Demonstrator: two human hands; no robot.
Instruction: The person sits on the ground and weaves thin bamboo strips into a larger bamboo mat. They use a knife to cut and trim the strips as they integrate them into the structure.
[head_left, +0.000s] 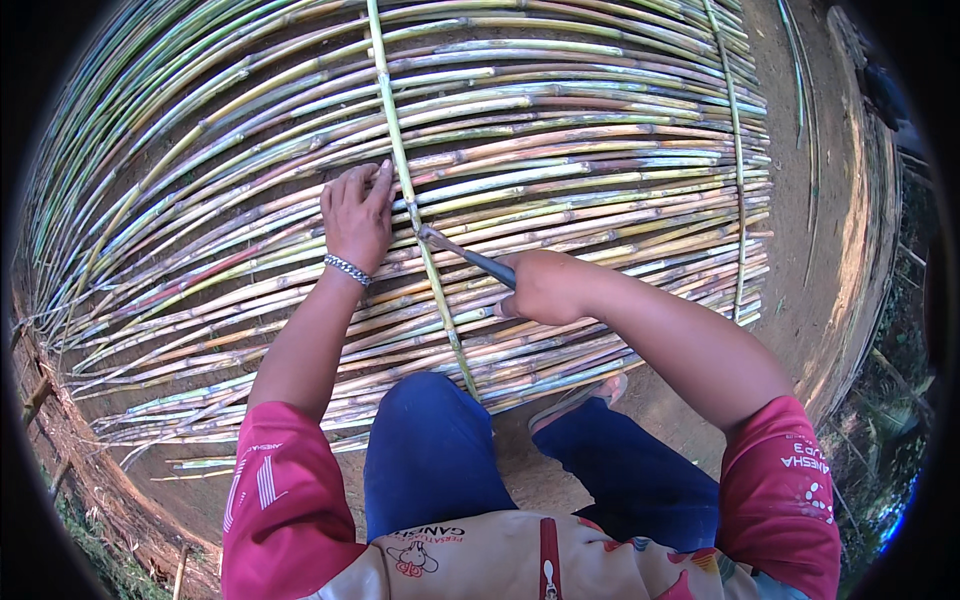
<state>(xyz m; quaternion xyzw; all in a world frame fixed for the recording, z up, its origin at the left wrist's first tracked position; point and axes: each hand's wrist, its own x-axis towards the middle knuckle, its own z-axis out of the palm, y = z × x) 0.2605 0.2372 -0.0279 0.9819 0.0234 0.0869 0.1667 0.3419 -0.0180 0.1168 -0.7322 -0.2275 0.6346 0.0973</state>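
My left hand [358, 212] lies on the rows of long, thin cane stalks [570, 193]. Its fingers bend a little over the stalks, and its thumb side rests against the long green crosswise pole [396, 135]. Around that wrist is a silver chain bracelet [347, 269]. My right hand [548, 287] is closed round the dark grip of a hammer-like tool [487, 267]. The tool's metal end touches or hovers just above the crosswise pole, below my left hand; I cannot tell which. Whatever lies right under that end is hidden.
A second, thinner crosswise pole [735, 130] lies over the stalks near their right ends. My bent knee [428, 430] comes close to the front stalks, with my sandalled foot [580, 400] beside them. Bare soil [790, 270] and a raised edge [855, 260] run along the right.
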